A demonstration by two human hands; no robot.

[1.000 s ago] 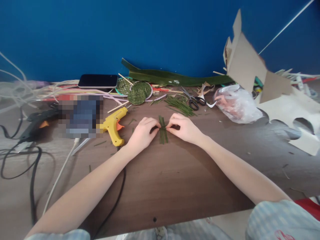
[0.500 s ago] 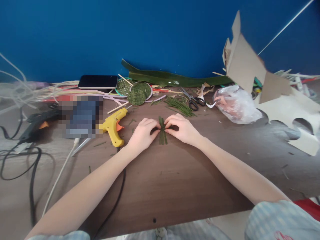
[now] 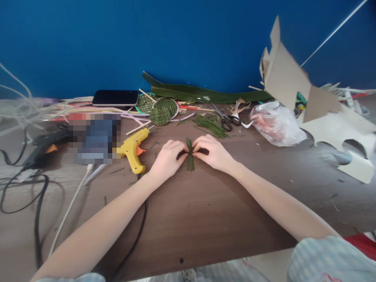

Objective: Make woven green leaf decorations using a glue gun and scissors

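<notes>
Between my two hands stands a small bunch of green leaf strips (image 3: 190, 163), laid roughly side by side and pointing away from me on the brown table. Thumb and forefinger of my left hand (image 3: 170, 158) pinch at the middle of the bunch from the left. From the other side my right hand (image 3: 214, 154) pinches at the same spot. A strip seems to cross there, but the fingertips hide most of it. Behind the hands lies a pile of thin green strips (image 3: 212, 126), with black-handled scissors (image 3: 226, 121) beside it.
A yellow glue gun (image 3: 133, 150) lies left of my left hand, its cord running toward me. Woven green discs (image 3: 161, 111), a phone (image 3: 115, 98) and a long green leaf (image 3: 199, 93) line the back. On the right are a plastic bag (image 3: 277, 124) and cut cardboard (image 3: 337, 125).
Both hands keep their pinch in nearly the same place. The strips at the near end of the bunch sit slightly closer together, and the view has shifted a little.
</notes>
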